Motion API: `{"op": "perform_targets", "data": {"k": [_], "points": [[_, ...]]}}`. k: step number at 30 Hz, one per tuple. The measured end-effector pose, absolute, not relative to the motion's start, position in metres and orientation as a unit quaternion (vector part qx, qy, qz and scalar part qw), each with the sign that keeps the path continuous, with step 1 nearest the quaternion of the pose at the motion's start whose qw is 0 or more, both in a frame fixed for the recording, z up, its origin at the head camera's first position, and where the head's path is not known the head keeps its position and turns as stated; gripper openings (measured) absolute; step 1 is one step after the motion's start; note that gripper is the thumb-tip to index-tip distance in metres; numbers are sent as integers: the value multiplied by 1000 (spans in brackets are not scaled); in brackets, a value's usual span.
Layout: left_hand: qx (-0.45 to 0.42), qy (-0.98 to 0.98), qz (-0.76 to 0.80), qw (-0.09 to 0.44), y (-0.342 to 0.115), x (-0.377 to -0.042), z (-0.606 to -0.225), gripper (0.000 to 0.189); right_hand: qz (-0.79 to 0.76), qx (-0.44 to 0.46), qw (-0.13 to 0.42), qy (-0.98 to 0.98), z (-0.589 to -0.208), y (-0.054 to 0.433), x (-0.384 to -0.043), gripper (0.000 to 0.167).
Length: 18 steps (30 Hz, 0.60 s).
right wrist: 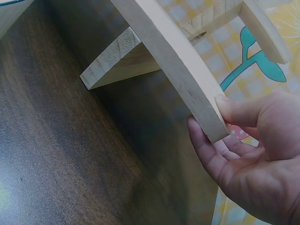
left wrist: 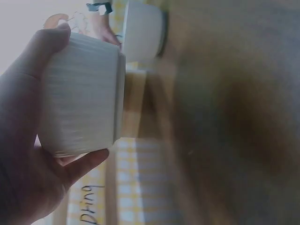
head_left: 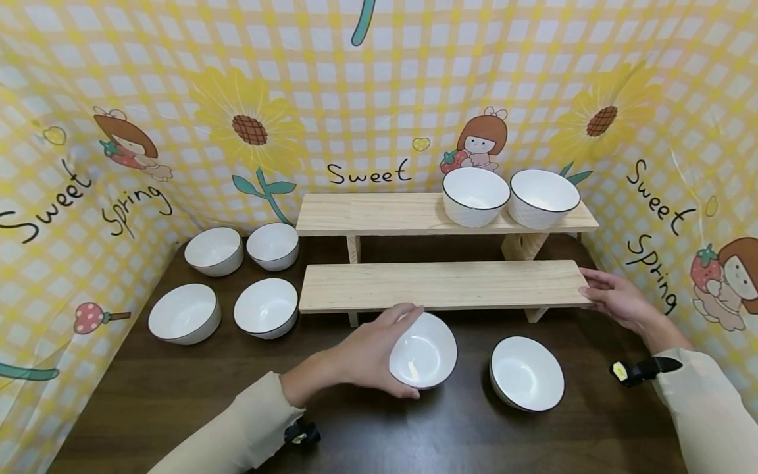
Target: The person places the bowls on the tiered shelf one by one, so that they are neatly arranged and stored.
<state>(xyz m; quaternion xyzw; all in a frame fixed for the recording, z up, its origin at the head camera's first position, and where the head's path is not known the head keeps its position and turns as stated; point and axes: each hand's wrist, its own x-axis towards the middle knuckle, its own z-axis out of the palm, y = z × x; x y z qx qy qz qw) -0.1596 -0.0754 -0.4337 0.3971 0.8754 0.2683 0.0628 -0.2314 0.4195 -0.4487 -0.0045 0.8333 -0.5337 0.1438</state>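
Note:
My left hand (head_left: 374, 352) holds a white bowl (head_left: 428, 352) by its side, in front of the lower step of a wooden two-step shelf (head_left: 438, 284). In the left wrist view the thumb and fingers curl round this bowl's ribbed wall (left wrist: 82, 93), and its foot ring shows. My right hand (head_left: 618, 304) grips the right end of the lower board. The right wrist view has the thumb above the board end (right wrist: 206, 112) and fingers under it. Another white bowl (head_left: 527, 374) stands on the table, between the hands and nearer me.
Two white bowls, a left one (head_left: 476, 197) and a right one (head_left: 543, 199), stand side by side on the upper step's right part. Several more, including a front one (head_left: 185, 315), stand left of the shelf on the dark wooden table (head_left: 450, 438). Yellow checked cloth (head_left: 379, 85) surrounds the table.

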Motion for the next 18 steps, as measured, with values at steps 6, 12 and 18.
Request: {"op": "perform_targets", "data": {"k": [6, 12, 18], "points": [[397, 872, 280, 56, -83, -172, -409, 125, -541, -1, 146, 829, -448, 419, -232, 64], [392, 873, 288, 48, -89, -184, -384, 125, -538, -1, 143, 830, -449, 418, -233, 63], [396, 875, 277, 35, -95, -199, -363, 125, -539, -3, 141, 830, -448, 420, -232, 65]]}}
